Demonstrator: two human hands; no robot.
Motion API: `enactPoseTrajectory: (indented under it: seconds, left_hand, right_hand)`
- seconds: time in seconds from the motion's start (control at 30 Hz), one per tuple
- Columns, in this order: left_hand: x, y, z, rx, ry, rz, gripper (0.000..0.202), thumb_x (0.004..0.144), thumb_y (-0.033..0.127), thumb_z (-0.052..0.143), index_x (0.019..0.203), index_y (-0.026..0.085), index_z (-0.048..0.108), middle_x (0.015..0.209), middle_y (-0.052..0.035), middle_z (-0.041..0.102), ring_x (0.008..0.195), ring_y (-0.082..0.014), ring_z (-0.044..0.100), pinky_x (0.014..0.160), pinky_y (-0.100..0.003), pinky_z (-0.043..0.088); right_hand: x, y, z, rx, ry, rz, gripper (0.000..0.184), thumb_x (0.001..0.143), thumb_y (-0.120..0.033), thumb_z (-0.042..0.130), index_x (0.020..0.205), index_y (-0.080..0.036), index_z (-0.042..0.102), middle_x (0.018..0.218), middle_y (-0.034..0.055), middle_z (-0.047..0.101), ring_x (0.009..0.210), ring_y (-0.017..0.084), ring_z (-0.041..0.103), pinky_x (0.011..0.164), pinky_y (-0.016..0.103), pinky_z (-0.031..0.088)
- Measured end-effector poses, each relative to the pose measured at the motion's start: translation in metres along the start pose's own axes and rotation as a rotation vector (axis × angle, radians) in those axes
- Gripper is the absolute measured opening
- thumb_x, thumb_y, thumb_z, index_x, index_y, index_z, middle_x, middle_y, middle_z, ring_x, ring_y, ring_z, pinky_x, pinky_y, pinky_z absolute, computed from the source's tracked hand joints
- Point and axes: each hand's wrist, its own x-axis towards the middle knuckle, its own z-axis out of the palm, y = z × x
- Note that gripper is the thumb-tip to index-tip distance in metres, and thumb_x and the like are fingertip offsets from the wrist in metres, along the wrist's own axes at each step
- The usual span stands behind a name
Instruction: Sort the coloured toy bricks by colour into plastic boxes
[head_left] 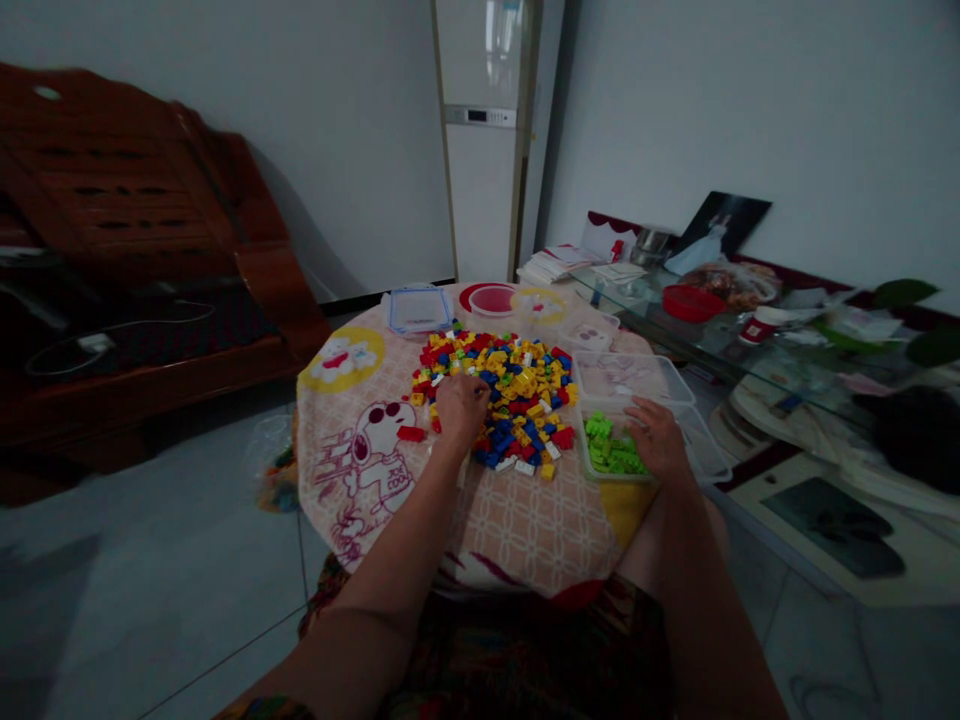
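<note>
My left hand [460,408] is over the left side of a heap of toy building bricks [517,375] in yellow, red, blue and white. Its fingers are drawn together at the tips, and what they hold, if anything, cannot be made out. My right hand [658,438] hangs at the right side of a clear plastic box, fingers apart, close above the bricks in it. Light green bricks [611,448] fill part of that clear box [616,477]. One red brick [411,434] lies apart on the cloth, left of my left wrist.
A patterned cloth covers the round table [517,530]. At its far side are a blue-rimmed container [420,311] and a pink bowl [492,301]. To the right, a glass-topped stand [675,335] holds a red bowl [693,303] and a paper cup [762,325]. A wooden bench [150,220] stands left.
</note>
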Motion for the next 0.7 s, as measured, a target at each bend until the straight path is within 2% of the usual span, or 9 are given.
enactPoseTrajectory:
  seconds: [0.1,0.3,0.53,0.7]
  left_hand:
    - [-0.007,0.01,0.007,0.026,0.003,0.054,0.018,0.091,0.03,0.065,0.091,0.024,0.082,0.114,-0.0096,0.074,0.113,-0.0293,0.062,0.098,-0.041,0.047]
    - [-0.015,0.018,0.013,0.103,-0.115,0.098,0.018,0.086,0.037,0.071,0.085,0.023,0.082,0.127,-0.01,0.07,0.12,-0.0334,0.056,0.101,-0.047,0.043]
    - [-0.014,0.019,0.017,0.115,-0.155,0.037,0.021,0.086,0.038,0.07,0.086,0.021,0.081,0.112,-0.0123,0.071,0.116,-0.0341,0.057,0.097,-0.046,0.045]
    - [-0.015,0.019,0.016,0.08,-0.105,0.025,0.02,0.091,0.03,0.063,0.084,0.02,0.079,0.115,-0.0124,0.071,0.116,-0.0324,0.059,0.098,-0.045,0.045]
  right_hand:
    - [0.0,-0.001,-0.001,-0.003,-0.005,-0.003,0.029,0.094,-0.038,0.053,0.098,-0.023,0.077,0.121,0.0138,0.073,0.115,0.032,0.064,0.102,0.056,0.055]
    - [-0.001,0.001,-0.001,0.005,-0.005,-0.007,0.027,0.094,-0.037,0.054,0.099,-0.023,0.077,0.122,0.0137,0.073,0.116,0.032,0.063,0.102,0.055,0.054]
    - [-0.001,0.0,-0.001,-0.01,0.007,-0.036,0.03,0.095,-0.039,0.053,0.099,-0.023,0.077,0.121,0.0141,0.073,0.115,0.031,0.064,0.105,0.054,0.052]
    - [-0.001,0.001,0.002,-0.018,0.018,-0.017,0.031,0.096,-0.039,0.051,0.099,-0.023,0.077,0.121,0.014,0.073,0.116,0.032,0.064,0.105,0.055,0.052]
